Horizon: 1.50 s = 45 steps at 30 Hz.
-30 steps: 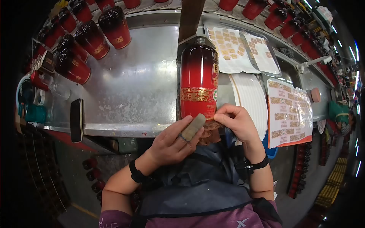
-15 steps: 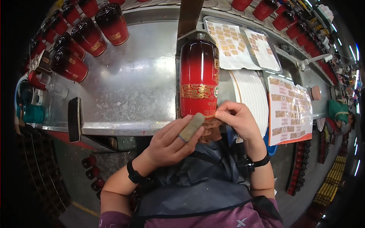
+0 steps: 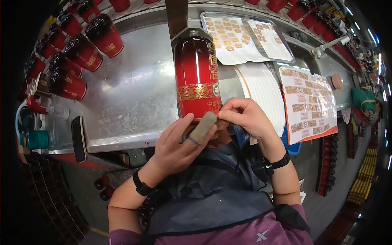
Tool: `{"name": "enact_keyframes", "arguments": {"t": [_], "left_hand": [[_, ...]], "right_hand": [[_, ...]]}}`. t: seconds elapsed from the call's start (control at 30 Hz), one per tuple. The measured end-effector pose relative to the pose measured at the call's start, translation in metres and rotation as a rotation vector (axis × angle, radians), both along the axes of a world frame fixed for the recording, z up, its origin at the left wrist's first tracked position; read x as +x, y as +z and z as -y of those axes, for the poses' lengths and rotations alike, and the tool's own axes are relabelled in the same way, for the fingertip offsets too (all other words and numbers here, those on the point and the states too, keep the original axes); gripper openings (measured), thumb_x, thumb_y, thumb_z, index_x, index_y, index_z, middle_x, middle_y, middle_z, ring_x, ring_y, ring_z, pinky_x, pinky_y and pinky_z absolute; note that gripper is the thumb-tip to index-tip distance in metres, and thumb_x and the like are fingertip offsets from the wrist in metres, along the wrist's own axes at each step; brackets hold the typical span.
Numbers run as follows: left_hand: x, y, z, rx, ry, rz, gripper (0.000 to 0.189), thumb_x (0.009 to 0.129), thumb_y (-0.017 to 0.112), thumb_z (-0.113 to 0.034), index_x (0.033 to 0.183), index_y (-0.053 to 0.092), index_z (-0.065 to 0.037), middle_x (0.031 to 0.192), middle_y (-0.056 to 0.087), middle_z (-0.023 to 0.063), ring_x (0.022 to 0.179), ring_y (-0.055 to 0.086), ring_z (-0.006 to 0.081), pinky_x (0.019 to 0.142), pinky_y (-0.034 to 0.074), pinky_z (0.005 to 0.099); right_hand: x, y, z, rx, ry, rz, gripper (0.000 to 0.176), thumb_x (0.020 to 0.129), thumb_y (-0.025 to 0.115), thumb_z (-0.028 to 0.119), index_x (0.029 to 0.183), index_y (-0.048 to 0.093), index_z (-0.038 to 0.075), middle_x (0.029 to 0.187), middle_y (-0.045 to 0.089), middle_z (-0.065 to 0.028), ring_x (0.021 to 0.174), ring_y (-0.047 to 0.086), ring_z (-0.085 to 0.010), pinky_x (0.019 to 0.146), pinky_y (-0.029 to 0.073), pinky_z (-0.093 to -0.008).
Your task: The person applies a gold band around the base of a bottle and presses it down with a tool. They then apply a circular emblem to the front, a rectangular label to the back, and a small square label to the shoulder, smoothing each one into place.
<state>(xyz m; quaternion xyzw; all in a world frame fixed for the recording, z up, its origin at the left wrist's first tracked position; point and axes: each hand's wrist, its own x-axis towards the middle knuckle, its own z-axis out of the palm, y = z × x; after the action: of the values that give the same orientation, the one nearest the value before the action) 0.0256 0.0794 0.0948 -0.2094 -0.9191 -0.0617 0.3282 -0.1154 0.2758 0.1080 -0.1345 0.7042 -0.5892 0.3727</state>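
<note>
A red-and-black glass bottle (image 3: 197,67) with gold ornament lies on its side, its neck pointing away and its base towards me. Gold lettering and a small round green-and-white emblem (image 3: 216,89) show along its right side. My left hand (image 3: 176,141) is at the base with fingers spread; a beige finger cot (image 3: 203,128) covers one fingertip, which is against the lower edge. My right hand (image 3: 246,116) pinches at the bottle's lower right edge; what is between its fingertips is too small to make out. Brown cloth (image 3: 219,136) sits below the base.
Several similar bottles (image 3: 83,53) stand at the left of the metal table (image 3: 134,81). A tray (image 3: 277,30) with sheets of gold stickers (image 3: 228,36) lies at the back right. Nearer are white strips (image 3: 261,96) and a printed label sheet (image 3: 308,106). A phone (image 3: 79,139) rests at the front left edge.
The bottle has rolled slightly to the left, bringing more lettering and the whole emblem into view. Both hands stay at its base. The camera view has shifted a little.
</note>
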Motion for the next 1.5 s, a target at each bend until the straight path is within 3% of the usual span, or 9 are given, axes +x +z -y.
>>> {"name": "enact_keyframes", "arguments": {"t": [0.1, 0.17, 0.37, 0.63, 0.73, 0.8, 0.9, 1.23, 1.5], "left_hand": [[-0.009, -0.001, -0.018, 0.115, 0.026, -0.004, 0.041, 0.083, 0.066, -0.021, 0.124, 0.068, -0.019, 0.13, 0.057, -0.0015, 0.121, 0.051, 0.0234, 0.094, 0.05, 0.0324], [-0.009, -0.005, -0.024, -0.046, 0.112, -0.062, 0.044, 0.083, 0.065, -0.02, 0.127, 0.066, -0.022, 0.129, 0.056, -0.0027, 0.121, 0.047, 0.0208, 0.095, 0.049, 0.0306], [0.008, -0.002, 0.001, -0.025, 0.1, 0.014, 0.038, 0.085, 0.061, -0.016, 0.121, 0.071, -0.022, 0.123, 0.056, -0.0022, 0.119, 0.049, 0.0223, 0.091, 0.05, 0.0316], [-0.016, 0.016, -0.015, 0.017, 0.003, 0.003, 0.04, 0.078, 0.07, -0.013, 0.118, 0.071, -0.015, 0.125, 0.055, 0.0021, 0.12, 0.05, 0.0263, 0.1, 0.046, 0.0365], [-0.037, 0.023, -0.013, 0.245, 0.141, 0.098, 0.059, 0.074, 0.078, -0.014, 0.13, 0.061, -0.009, 0.139, 0.05, 0.0081, 0.128, 0.046, 0.0343, 0.104, 0.044, 0.043], [-0.042, 0.019, -0.006, 0.496, 0.146, 0.176, 0.085, 0.066, 0.085, -0.015, 0.141, 0.046, -0.003, 0.15, 0.041, 0.0166, 0.133, 0.043, 0.0427, 0.106, 0.041, 0.0486], [-0.04, 0.014, -0.002, 0.543, 0.126, 0.213, 0.096, 0.066, 0.085, -0.015, 0.147, 0.035, -0.001, 0.152, 0.036, 0.0224, 0.131, 0.044, 0.045, 0.104, 0.043, 0.0481], [-0.032, -0.003, 0.002, 0.775, 0.092, 0.256, 0.097, 0.073, 0.084, -0.02, 0.151, 0.029, -0.001, 0.147, 0.04, 0.0253, 0.127, 0.049, 0.0409, 0.101, 0.045, 0.0419], [-0.029, -0.003, 0.004, 0.821, 0.085, 0.306, 0.09, 0.079, 0.081, -0.017, 0.15, 0.029, 0.002, 0.144, 0.042, 0.0204, 0.129, 0.049, 0.0317, 0.105, 0.043, 0.0383]], "right_hand": [[0.001, -0.005, -0.001, -0.041, -0.013, 0.013, 0.016, 0.088, 0.074, 0.017, 0.086, 0.071, 0.002, 0.062, 0.05, 0.0099, 0.058, 0.039, 0.0003, 0.052, 0.029, -0.0193], [0.002, -0.006, -0.001, -0.072, -0.033, 0.029, 0.016, 0.088, 0.074, 0.017, 0.086, 0.071, 0.002, 0.062, 0.05, 0.0099, 0.058, 0.039, 0.0003, 0.052, 0.03, -0.0192], [0.002, 0.003, 0.001, -0.019, 0.01, 0.029, 0.017, 0.088, 0.074, 0.019, 0.086, 0.072, 0.002, 0.062, 0.053, 0.0078, 0.057, 0.042, -0.0003, 0.051, 0.032, -0.0197], [0.001, 0.005, 0.001, -0.057, 0.013, 0.064, 0.018, 0.087, 0.076, 0.019, 0.084, 0.073, 0.002, 0.061, 0.056, 0.0072, 0.056, 0.043, -0.0003, 0.051, 0.033, -0.0195], [0.003, 0.004, 0.0, -0.048, 0.0, -0.016, 0.019, 0.085, 0.078, 0.02, 0.082, 0.073, 0.002, 0.066, 0.056, 0.005, 0.057, 0.043, -0.0013, 0.052, 0.033, -0.0206], [0.005, 0.003, 0.0, -0.042, -0.017, -0.088, 0.018, 0.083, 0.079, 0.02, 0.082, 0.073, 0.003, 0.07, 0.055, 0.0037, 0.058, 0.042, -0.0021, 0.052, 0.033, -0.0213], [0.006, 0.004, 0.001, -0.035, -0.022, -0.194, 0.017, 0.081, 0.081, 0.019, 0.08, 0.073, 0.004, 0.076, 0.053, 0.0018, 0.058, 0.04, -0.0039, 0.054, 0.032, -0.0222], [0.007, 0.019, -0.002, -0.054, 0.028, -0.302, 0.014, 0.08, 0.08, 0.016, 0.08, 0.071, 0.006, 0.075, 0.05, 0.0018, 0.062, 0.039, -0.0058, 0.059, 0.033, -0.0228], [0.008, 0.022, -0.005, -0.063, 0.023, -0.304, 0.014, 0.081, 0.079, 0.016, 0.08, 0.071, 0.006, 0.076, 0.051, 0.0019, 0.061, 0.04, -0.0053, 0.059, 0.034, -0.0224]]}}
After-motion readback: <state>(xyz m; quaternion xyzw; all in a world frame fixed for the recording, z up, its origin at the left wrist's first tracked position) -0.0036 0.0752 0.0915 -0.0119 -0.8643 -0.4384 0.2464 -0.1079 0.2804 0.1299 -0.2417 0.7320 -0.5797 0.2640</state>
